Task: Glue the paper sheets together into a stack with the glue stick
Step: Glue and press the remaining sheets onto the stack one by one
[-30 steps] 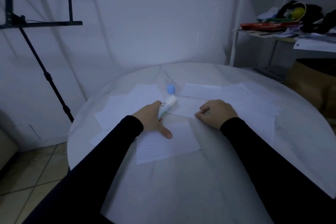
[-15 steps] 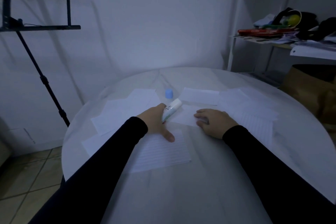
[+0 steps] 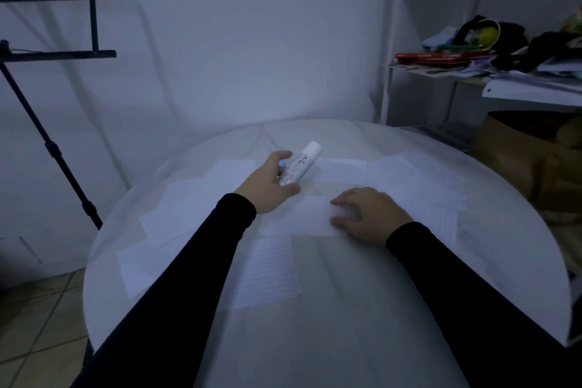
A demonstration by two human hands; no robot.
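The left hand [image 3: 267, 184] grips the glue stick [image 3: 299, 167], fingers curled round its lower end; the right hand [image 3: 367, 214] presses a paper sheet [image 3: 299, 219] flat, fingers spread, on the table [image 3: 346, 324].

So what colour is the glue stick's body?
White glue stick with small markings, in the head view.

We see a round white tabletop [image 3: 315, 340] strewn with loose paper sheets: a lined sheet [image 3: 271, 271] near the middle, a plain sheet [image 3: 299, 217] just beyond it, overlapping sheets [image 3: 189, 208] on the left, more sheets [image 3: 419, 189] on the right, and one sheet [image 3: 340, 167] at the far middle.
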